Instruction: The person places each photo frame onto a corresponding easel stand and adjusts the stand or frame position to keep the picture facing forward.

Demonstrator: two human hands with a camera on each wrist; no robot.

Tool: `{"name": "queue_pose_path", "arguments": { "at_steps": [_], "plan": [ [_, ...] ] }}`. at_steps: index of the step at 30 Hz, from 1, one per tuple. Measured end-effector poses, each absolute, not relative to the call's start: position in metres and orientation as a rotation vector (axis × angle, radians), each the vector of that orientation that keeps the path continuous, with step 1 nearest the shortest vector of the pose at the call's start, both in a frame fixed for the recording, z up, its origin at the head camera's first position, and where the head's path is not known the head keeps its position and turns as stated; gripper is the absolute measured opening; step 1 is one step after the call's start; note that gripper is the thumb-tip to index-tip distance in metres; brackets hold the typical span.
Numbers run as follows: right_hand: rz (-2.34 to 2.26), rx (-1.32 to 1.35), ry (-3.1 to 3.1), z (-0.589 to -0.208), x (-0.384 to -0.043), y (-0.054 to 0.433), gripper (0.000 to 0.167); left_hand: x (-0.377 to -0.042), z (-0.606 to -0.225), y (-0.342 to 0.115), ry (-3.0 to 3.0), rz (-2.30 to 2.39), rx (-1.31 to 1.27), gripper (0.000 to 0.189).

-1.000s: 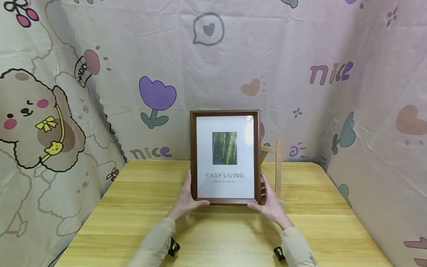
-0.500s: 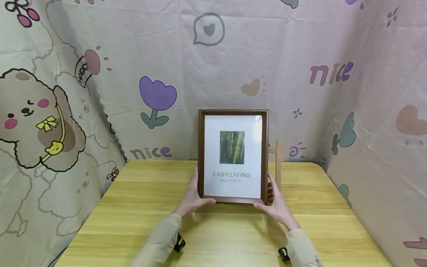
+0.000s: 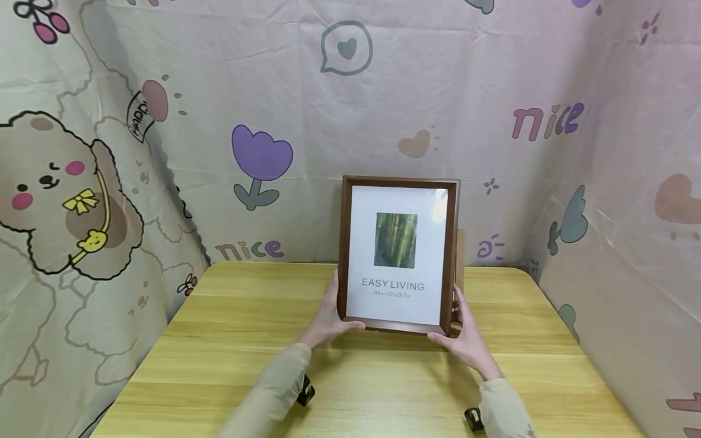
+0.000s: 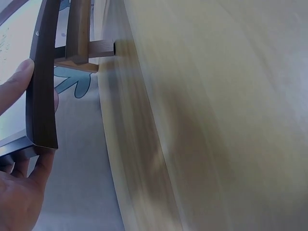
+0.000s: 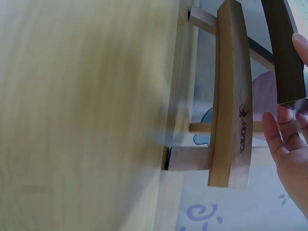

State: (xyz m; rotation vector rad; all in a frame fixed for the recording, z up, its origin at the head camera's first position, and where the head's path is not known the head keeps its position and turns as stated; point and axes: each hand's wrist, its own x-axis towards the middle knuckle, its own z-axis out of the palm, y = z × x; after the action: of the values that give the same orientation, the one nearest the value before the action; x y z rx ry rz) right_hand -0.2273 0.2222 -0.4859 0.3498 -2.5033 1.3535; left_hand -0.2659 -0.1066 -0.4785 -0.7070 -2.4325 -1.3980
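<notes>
A brown picture frame (image 3: 361, 243) with a white "EASY LIVING" insert and a green bamboo picture is held upright, leaning slightly clockwise. My left hand (image 3: 331, 316) grips its lower left corner, thumb on the front. At the lower right corner, my right hand (image 3: 465, 334) holds it the same way. Behind the frame stands a wooden easel (image 3: 460, 255), mostly hidden in the head view. The right wrist view shows the easel's ledge (image 5: 231, 120) with dark lettering, near the frame's bottom edge (image 5: 285, 57). Whether ledge and frame touch, I cannot tell.
The easel's feet (image 5: 188, 158) stand on a light wooden table (image 3: 246, 316). Patterned cloth (image 3: 350, 109) hangs behind the table and along both sides. Small black devices (image 3: 306, 391) sit at both wrists.
Both hands have carried the picture frame to the right, so it now covers most of the easel. The frame has also tilted slightly clockwise. Both hands keep their grip.
</notes>
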Motion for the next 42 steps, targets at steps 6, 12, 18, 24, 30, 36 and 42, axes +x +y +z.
{"name": "queue_pose_path", "arguments": {
  "at_steps": [6, 12, 18, 24, 30, 36, 42],
  "plan": [
    [1.326, 0.353, -2.477, -0.486, -0.226, 0.229, 0.122, -0.269, -0.478, -0.098, -2.427, -1.401, -0.742, 0.142],
    [1.327, 0.343, -2.455, -0.486, -0.225, 0.235, 0.12, -0.274, -0.477, -0.091, -2.447, -1.382, -0.765, 0.142],
    [1.363, 0.326, -2.442, -0.484, -0.222, 0.24, 0.121, -0.279, -0.476, -0.082, -2.431, -1.4, -0.801, 0.144],
    [1.352, 0.298, -2.441, -0.485, -0.22, 0.245, 0.119, -0.283, -0.476, -0.074, -2.458, -1.374, -0.791, 0.143],
    [1.264, 0.27, -2.46, -0.488, -0.221, 0.248, 0.119, -0.284, -0.475, -0.066, -2.511, -1.386, -0.738, 0.143],
    [1.273, 0.273, -2.435, -0.489, -0.22, 0.249, 0.117, -0.284, -0.475, -0.057, -2.529, -1.379, -0.721, 0.14],
    [1.281, 0.251, -2.424, -0.489, -0.219, 0.251, 0.117, -0.285, -0.475, -0.048, -2.541, -1.359, -0.71, 0.14]
  ]
}}
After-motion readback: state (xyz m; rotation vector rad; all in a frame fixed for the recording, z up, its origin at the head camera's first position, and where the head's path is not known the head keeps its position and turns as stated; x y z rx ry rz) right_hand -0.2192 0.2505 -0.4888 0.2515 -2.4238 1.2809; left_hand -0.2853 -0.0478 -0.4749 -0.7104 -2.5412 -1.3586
